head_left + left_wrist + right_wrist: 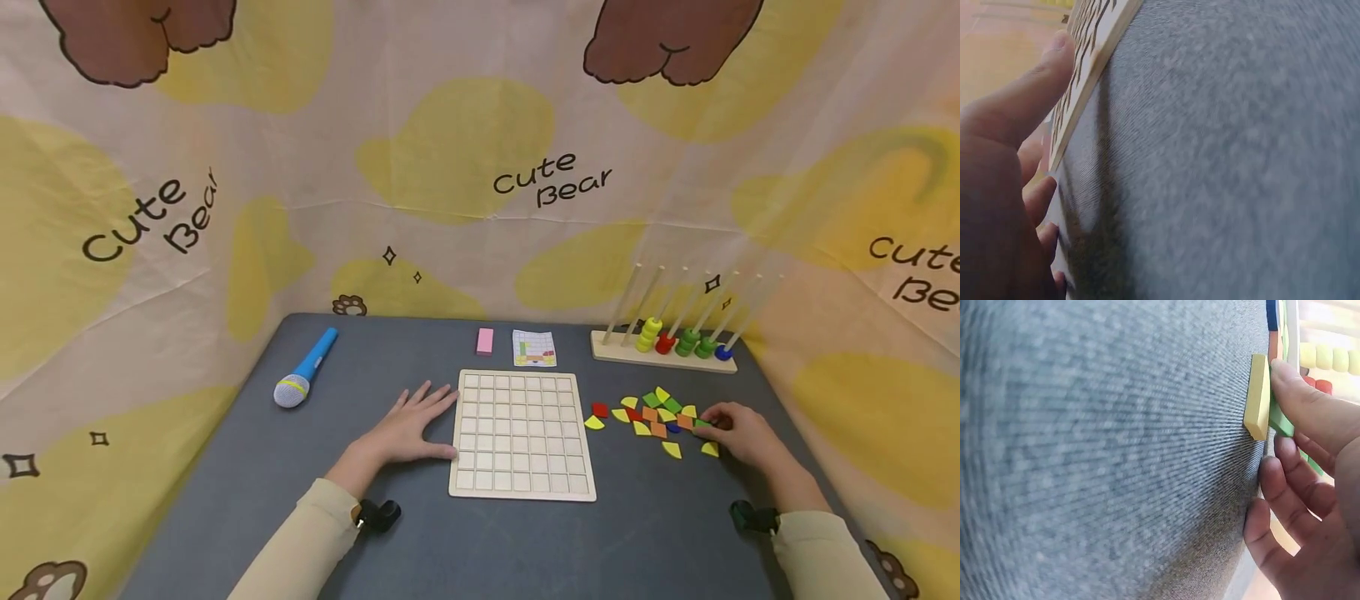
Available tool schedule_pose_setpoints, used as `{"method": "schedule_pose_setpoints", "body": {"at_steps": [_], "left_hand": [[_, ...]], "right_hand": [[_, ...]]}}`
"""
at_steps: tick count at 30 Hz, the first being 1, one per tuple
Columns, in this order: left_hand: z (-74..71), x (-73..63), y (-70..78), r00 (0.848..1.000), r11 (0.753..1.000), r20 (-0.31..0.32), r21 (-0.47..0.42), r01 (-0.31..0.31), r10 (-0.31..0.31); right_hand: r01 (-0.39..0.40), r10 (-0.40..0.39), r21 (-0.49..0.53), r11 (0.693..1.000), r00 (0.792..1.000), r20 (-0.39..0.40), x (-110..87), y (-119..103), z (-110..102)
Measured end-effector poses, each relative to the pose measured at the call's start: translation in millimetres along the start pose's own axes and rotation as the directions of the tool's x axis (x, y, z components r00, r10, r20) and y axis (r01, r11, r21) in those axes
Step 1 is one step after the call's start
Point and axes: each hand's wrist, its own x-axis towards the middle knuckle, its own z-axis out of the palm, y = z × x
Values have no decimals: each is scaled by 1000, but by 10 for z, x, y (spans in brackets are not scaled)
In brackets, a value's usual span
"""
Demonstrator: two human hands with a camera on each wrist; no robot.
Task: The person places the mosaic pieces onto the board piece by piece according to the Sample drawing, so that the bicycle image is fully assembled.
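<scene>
My left hand lies with spread fingers at the left edge of a square wooden grid board. In the left wrist view the thumb overlaps the board's rim. Over on the right, my right hand pinches a green tile between thumb and fingers, at the edge of a loose group of tiles. Around it lie yellow quarter-circle tiles, orange square tiles, a red square tile and other green tiles. A yellow tile is close beside the thumb in the right wrist view.
Behind the board are a pink block and a pattern card. A peg rack with coloured beads stands at the back right. A blue toy microphone lies at the left. Printed cloth hangs around the grey table.
</scene>
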Motion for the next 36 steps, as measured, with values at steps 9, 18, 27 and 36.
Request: {"method": "schedule_pose_setpoints", "body": {"at_steps": [9,18,27,36], "left_hand": [[21,35,20,999,1000,48,8,14,-15],[69,68,-25,997,998,72,-50,37,-33],[109,82,-69,997,997,64,-69,38,-34],[60,41,-4,999,998,46,-61,1,2]], "right_hand": [[18,-15,56,998,999,-52,-7,-185,-57],[95,-78,108,990,985,-155,61,-777,-22],[187,-164,151,971,974,-156,217,-1272,238],[248,-221,230,941,966,-137,368,-1733,588]]}}
